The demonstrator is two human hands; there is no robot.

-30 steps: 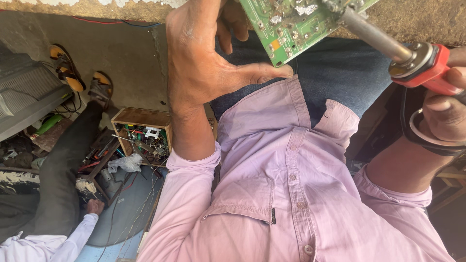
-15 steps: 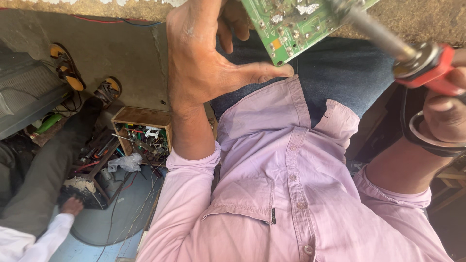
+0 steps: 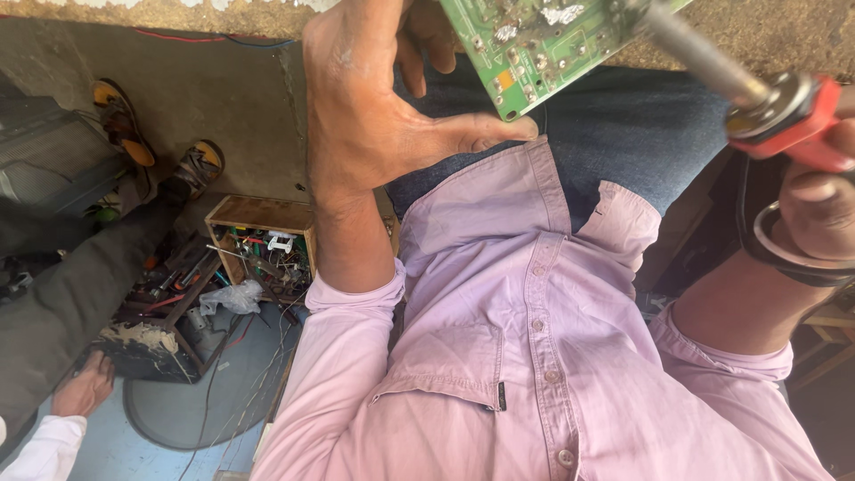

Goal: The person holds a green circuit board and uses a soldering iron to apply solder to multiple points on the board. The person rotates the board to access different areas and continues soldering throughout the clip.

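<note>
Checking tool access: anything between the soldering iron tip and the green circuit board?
Nothing visible. The soldering iron in the right hand runs straight onto the green circuit board; the left hand holds the board's left edge, clear of the shaft.

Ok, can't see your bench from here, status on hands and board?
Left hand gripping green circuit board. Right hand holding soldering iron, tip on board. Nothing in the way.

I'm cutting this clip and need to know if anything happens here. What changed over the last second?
The other person's hand at lower left drew down and back toward the bottom corner, beside the tool tray. Otherwise little changed: the left hand holds the green circuit board as before, and the right hand keeps the red-handled soldering iron at the board.
</note>
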